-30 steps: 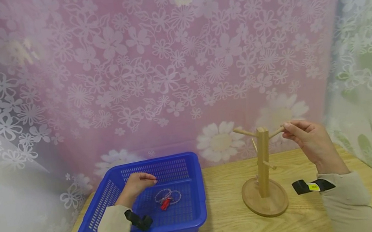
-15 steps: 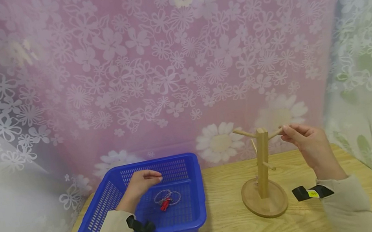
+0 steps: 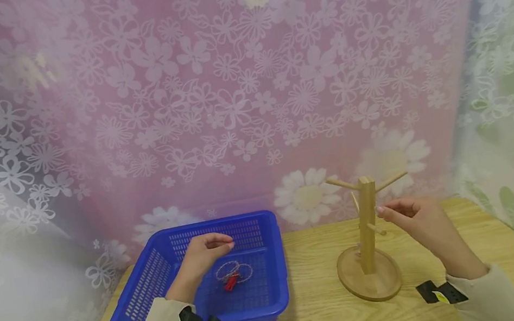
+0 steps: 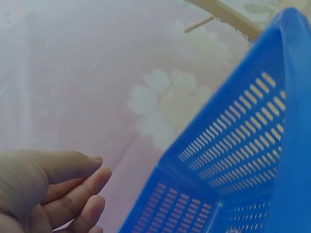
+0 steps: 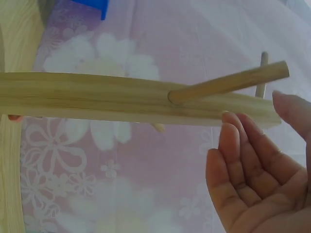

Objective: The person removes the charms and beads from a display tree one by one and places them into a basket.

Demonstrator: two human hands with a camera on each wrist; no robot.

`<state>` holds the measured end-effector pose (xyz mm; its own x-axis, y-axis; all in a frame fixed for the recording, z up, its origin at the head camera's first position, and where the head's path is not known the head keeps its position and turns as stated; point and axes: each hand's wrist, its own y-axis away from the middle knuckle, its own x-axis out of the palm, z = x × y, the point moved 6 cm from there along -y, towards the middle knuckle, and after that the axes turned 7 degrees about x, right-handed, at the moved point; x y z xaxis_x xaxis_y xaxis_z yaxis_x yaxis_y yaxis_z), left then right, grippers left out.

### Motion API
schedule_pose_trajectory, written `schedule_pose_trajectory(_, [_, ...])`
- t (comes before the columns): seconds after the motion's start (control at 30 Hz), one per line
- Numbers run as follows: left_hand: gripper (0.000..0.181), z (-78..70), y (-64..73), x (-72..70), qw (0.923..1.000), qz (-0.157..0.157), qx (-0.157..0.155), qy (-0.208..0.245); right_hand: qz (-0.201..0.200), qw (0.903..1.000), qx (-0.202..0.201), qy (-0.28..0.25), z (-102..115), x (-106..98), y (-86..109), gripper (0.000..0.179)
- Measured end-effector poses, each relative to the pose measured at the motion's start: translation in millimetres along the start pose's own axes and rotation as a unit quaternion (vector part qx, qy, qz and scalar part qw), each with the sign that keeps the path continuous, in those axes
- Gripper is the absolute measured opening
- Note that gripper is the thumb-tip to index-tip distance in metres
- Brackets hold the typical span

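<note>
Lowers right grip off the upper peg to beside the wooden stand, parted and empty, seemingly finished with that peg, while holding left grip, loosely bent and empty, over the blue basket, red-tasselled cords below right.

The pale wooden stand stands upright on the tabletop, its square post rising from a round, rimmed base. 4 slim round pegs slant out of the post; 2 spread left and right near the top. The right hand, fingers loosely bent, is right beside the post; whether it touches is unclear. The blue rectangular plastic basket, with slotted walls, sits upright to the stand's left, well apart from it. Thin, speckled pale cord loops with a red tassel lie on its floor. The left hand, fingers bent toward the thumb, hangs above them.
</note>
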<state>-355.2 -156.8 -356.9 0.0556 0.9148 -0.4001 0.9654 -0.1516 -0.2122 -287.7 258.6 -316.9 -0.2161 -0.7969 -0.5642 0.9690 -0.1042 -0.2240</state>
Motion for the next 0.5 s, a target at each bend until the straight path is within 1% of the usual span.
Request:
schedule_pose_trajectory(0.1, [0.016, -6.2, 3.4, 3.2, 0.9999, -0.004, 0.006, 0.008, 0.019, 0.9996, -0.010, 0.021, 1, 6, 4.1, 0.039])
schedule_pose_trajectory(0.17, [0.015, -10.6, 6.0, 5.3, 0.9998, -0.009, 0.011, 0.015, 0.021, 0.9992, -0.019, 0.029, 2, 8, 7.4, 0.036])
schedule_pose_trajectory(0.33, [0.014, -17.7, 12.5, 11.4, 0.9989, -0.016, 0.020, 0.040, 0.008, 0.9987, -0.035, 0.035, 6, 8, 16.1, 0.030])
schedule_pose_trajectory(0.5, [0.014, -20.1, 17.3, 17.9, 0.9980, -0.023, 0.031, 0.050, -0.003, 0.9982, -0.029, 0.052, 9, 10, 23.1, 0.030])
